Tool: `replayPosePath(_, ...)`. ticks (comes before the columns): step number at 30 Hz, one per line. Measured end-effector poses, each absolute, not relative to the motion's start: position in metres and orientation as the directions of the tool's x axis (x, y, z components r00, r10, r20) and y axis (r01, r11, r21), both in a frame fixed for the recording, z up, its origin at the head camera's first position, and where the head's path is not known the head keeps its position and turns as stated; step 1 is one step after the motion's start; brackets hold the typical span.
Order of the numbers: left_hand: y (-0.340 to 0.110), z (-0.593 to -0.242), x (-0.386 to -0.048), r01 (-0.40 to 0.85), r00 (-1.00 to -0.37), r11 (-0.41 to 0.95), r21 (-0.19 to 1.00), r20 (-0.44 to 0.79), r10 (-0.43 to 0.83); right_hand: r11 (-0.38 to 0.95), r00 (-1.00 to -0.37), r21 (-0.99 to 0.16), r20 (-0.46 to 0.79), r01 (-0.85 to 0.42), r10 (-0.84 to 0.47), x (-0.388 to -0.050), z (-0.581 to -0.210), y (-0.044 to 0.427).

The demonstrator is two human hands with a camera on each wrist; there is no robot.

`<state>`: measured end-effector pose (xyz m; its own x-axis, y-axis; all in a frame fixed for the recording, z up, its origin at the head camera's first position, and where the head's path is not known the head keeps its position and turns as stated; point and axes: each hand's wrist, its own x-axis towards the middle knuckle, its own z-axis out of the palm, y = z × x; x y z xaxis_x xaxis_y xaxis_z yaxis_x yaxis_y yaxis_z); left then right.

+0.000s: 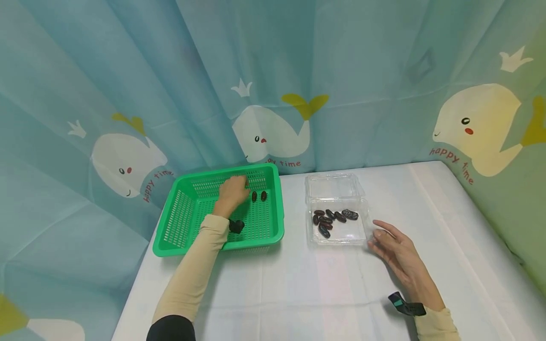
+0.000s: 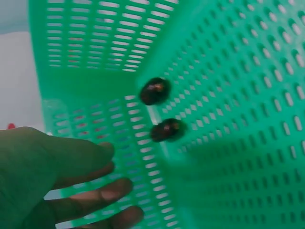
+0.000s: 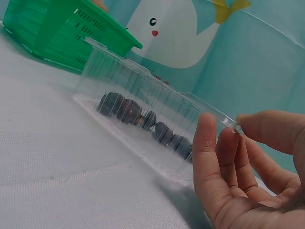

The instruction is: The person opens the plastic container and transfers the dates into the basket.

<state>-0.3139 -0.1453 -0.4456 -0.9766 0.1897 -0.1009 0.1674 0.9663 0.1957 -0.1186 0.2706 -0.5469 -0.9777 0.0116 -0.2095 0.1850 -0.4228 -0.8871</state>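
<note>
Inside the green basket (image 1: 260,229), my left hand (image 1: 232,192) reaches toward the far side. In the left wrist view, that hand (image 2: 71,164) has loosely extended fingers with nothing visible in them. Two dark brown, date-like fruits (image 2: 155,91) lie apart from it on the basket floor, to its right in the head view. My right hand (image 1: 401,258) is at the right edge of a clear plastic box (image 1: 347,234) with its lid raised. The right wrist view shows that hand (image 3: 262,179) pinching the box's rim at a corner. Several dark fruits (image 3: 128,110) lie inside the box.
Basket and box stand side by side on a white-covered table (image 1: 298,289), basket at the left. A blue-green curtain (image 1: 362,94) with whale prints hangs behind them. A black object (image 1: 236,226) shows beside the left wrist, and a black strap (image 1: 407,305) lies by the right wrist.
</note>
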Motion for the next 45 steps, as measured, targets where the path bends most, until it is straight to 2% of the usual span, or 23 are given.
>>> replayPosePath(11, -0.124, -0.425, -0.303, 0.332, -0.942, 0.937, 0.105, -0.008, 0.335, -0.429, -0.983, -0.887, -0.185, 0.170, -0.006, -0.119, -0.547, 0.271)
replayPosePath(16, -0.107, -0.416, -0.292, 0.432, -0.902, 0.894, 0.117, 0.048, 0.430, -0.432, -0.983, -0.886, -0.185, 0.172, -0.011, -0.118, -0.548, 0.271)
replayPosePath(23, -0.078, -0.407, -0.279, 0.524, -0.850, 0.848, 0.077, 0.121, 0.513, -0.418, -0.982, -0.892, -0.186, 0.172, -0.008, -0.118, -0.548, 0.270)
replayPosePath(32, -0.046, -0.404, -0.258, 0.637, -0.753, 0.771, 0.010, 0.223, 0.619, -0.402, -0.981, -0.898, -0.195, 0.178, 0.001, -0.119, -0.547, 0.271)
replayPosePath(37, -0.027, -0.414, -0.248, 0.677, -0.716, 0.736, -0.035, 0.200, 0.669, -0.409, -0.981, -0.896, -0.196, 0.176, 0.008, -0.118, -0.547, 0.271)
replayPosePath(45, 0.000, -0.428, -0.237, 0.701, -0.692, 0.706, -0.099, 0.147, 0.707, -0.411, -0.983, -0.896, -0.184, 0.170, -0.005, -0.118, -0.548, 0.271)
